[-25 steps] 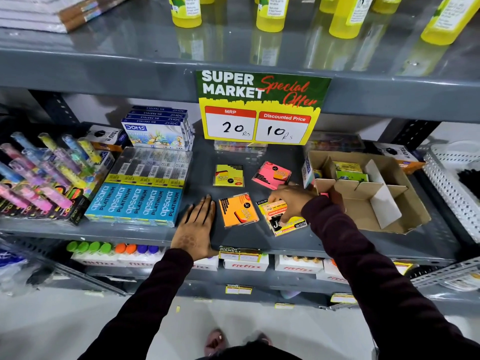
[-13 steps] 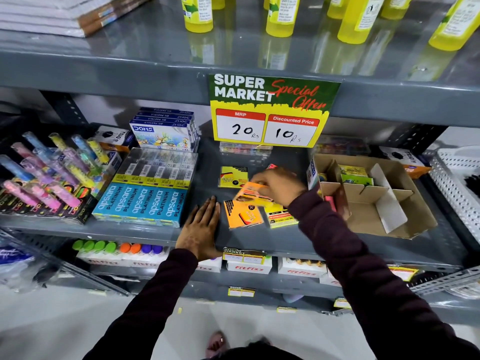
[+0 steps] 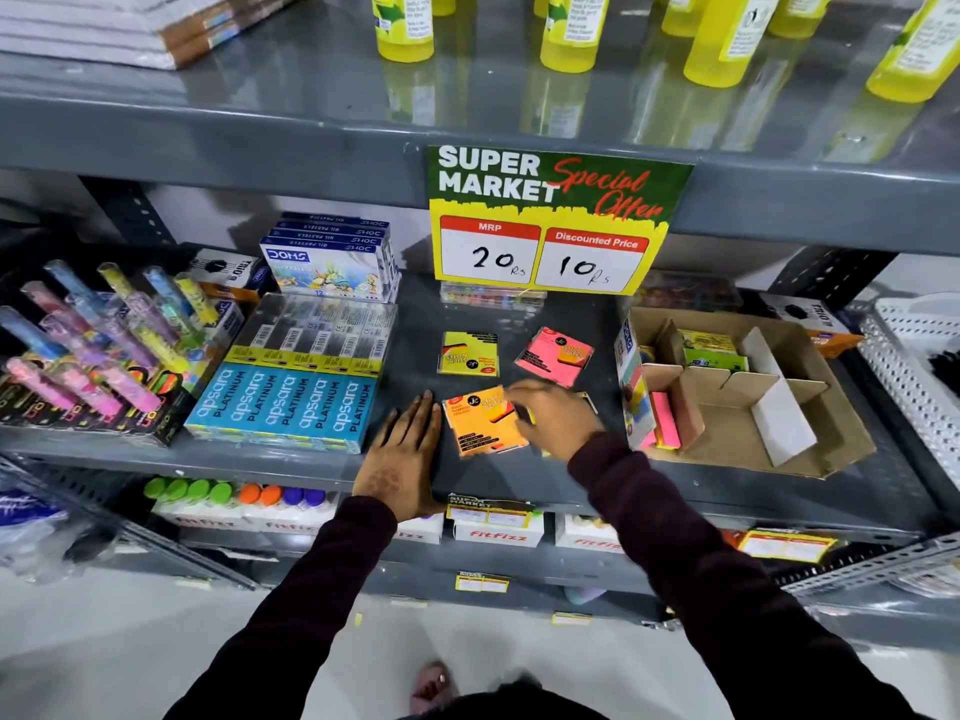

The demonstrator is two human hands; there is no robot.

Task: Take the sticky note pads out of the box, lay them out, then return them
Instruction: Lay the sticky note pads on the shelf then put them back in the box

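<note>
Three sticky note pads lie in view on the grey shelf (image 3: pixel 519 470): a yellow pad (image 3: pixel 470 354), a pink pad (image 3: pixel 553 356) and, nearer me, an orange pad (image 3: pixel 480 423). My right hand (image 3: pixel 558 420) is down on the orange pad's right edge, fingers curled on it. It covers most of another yellow pad (image 3: pixel 589 400). My left hand (image 3: pixel 402 459) rests flat on the shelf, just left of the orange pad. The open cardboard box (image 3: pixel 826 402) stands to the right, with pink pads (image 3: pixel 665 420) and green-yellow pads (image 3: pixel 714 353) in its compartments.
Blue Apsara pencil boxes (image 3: pixel 291 402) sit left of my left hand, with a pen display (image 3: pixel 93 356) beyond. A price sign (image 3: pixel 550 220) hangs from the upper shelf. Yellow bottles (image 3: pixel 569 28) stand above. A white mesh basket (image 3: pixel 914 366) is at far right.
My right hand, which was holding an orange pad lifted above the shelf, has come down toward me onto the orange pad at the front. My left hand has stayed put.
</note>
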